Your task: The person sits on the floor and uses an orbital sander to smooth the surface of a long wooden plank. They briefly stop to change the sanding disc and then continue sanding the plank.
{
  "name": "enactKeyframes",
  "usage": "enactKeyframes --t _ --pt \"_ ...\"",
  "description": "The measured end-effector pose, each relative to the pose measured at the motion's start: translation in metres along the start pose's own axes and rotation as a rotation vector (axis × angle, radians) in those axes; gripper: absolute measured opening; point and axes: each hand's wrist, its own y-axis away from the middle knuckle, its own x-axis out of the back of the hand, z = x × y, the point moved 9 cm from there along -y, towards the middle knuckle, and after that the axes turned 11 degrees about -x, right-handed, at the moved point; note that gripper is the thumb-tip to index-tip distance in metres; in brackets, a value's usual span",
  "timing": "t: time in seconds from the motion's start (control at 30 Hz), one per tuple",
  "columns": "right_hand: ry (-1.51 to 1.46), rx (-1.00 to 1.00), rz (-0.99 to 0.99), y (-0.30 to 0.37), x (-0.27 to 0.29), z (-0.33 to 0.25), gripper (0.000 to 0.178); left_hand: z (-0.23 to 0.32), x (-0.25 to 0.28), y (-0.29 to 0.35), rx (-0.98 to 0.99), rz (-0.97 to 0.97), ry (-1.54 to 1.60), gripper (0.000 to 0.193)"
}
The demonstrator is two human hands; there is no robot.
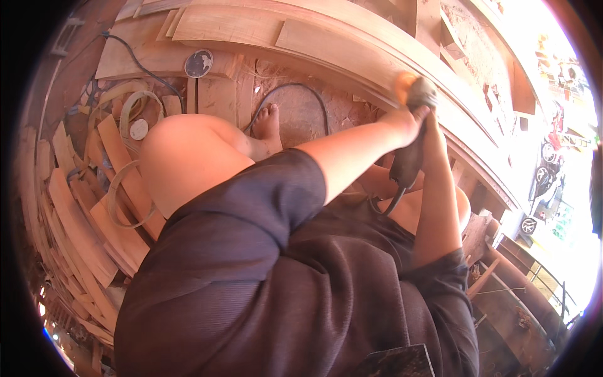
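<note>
Both my hands are on an angle grinder (407, 164) with a dark body and a cord at its rear end. My left hand (405, 125) wraps round the body just behind the head. On the other side, my right hand (433, 124) grips it too, its fingers mostly hidden behind the tool. An orange, motion-blurred disc (405, 85) sits at the far end, at the surface of a long wooden board (355, 56). Whether the disc presses on the wood, I cannot tell. A thinner plank lies along the board.
Loose wood strips (85, 220) pile up at the left, with sanding belts (135, 116) among them. A round disc (198, 63) rests on a wood block. Black cable (308, 87) loops past my bare foot (267, 123). Parked motorbikes (543, 169) stand in bright light at right.
</note>
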Motion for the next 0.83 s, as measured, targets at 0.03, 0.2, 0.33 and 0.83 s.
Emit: enactKeyframes --t 0.03,0.2,0.33,0.83 --pt "-0.077 -0.014 0.031 0.001 0.014 0.008 0.074 0.007 -0.011 -0.005 -0.038 -0.05 -0.058 0.083" --pt "-0.167 -0.056 0.024 0.02 -0.009 0.016 0.079 0.004 0.0 -0.003 -0.02 -0.111 -0.146 0.087" --pt "-0.034 0.029 -0.163 -0.008 -0.095 0.005 0.075 -0.015 0.085 0.034 0.093 0.092 0.016 0.095" --pt "0.394 0.202 -0.392 0.02 -0.231 -0.04 0.085 -0.036 0.18 0.089 0.01 0.39 0.02 0.084"
